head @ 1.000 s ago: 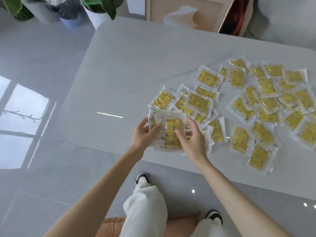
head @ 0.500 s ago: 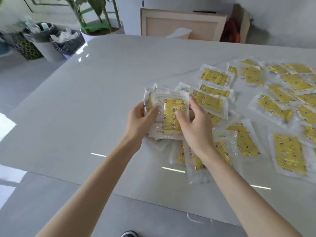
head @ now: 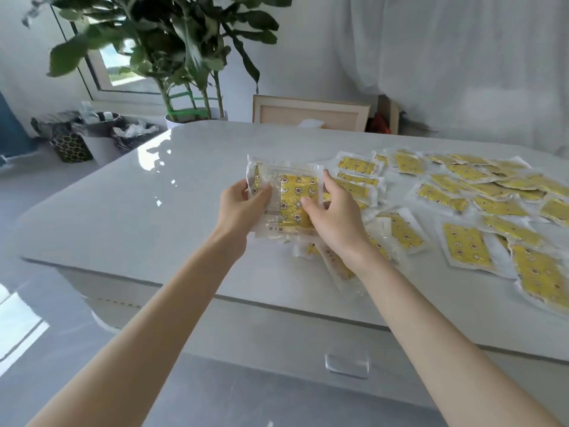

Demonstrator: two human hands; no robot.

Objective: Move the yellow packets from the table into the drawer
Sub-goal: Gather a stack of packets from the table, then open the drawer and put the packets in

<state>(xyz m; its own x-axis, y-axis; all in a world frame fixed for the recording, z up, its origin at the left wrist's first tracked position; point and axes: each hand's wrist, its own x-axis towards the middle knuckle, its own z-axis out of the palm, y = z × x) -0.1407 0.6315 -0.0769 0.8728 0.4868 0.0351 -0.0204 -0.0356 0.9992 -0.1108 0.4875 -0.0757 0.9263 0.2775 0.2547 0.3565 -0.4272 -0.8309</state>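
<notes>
I hold a stack of yellow packets (head: 294, 197) in clear wrappers just above the white table (head: 129, 211). My left hand (head: 240, 208) grips its left edge, thumb on top. My right hand (head: 334, 218) grips its right edge, fingers curled over the front. Several more yellow packets (head: 468, 245) lie spread over the table to the right. Below the table's front edge is a shut drawer front with a clear handle (head: 347, 364).
A large potted plant (head: 172, 57) stands behind the table's far left corner. Waste bins (head: 101, 134) sit on the floor at the left. A framed panel (head: 311, 114) leans behind the table. White curtains hang at the back.
The camera has tilted up and pulled back, so the drawer front and the plant show. Both hands have raised the stack of packets a little off the table.
</notes>
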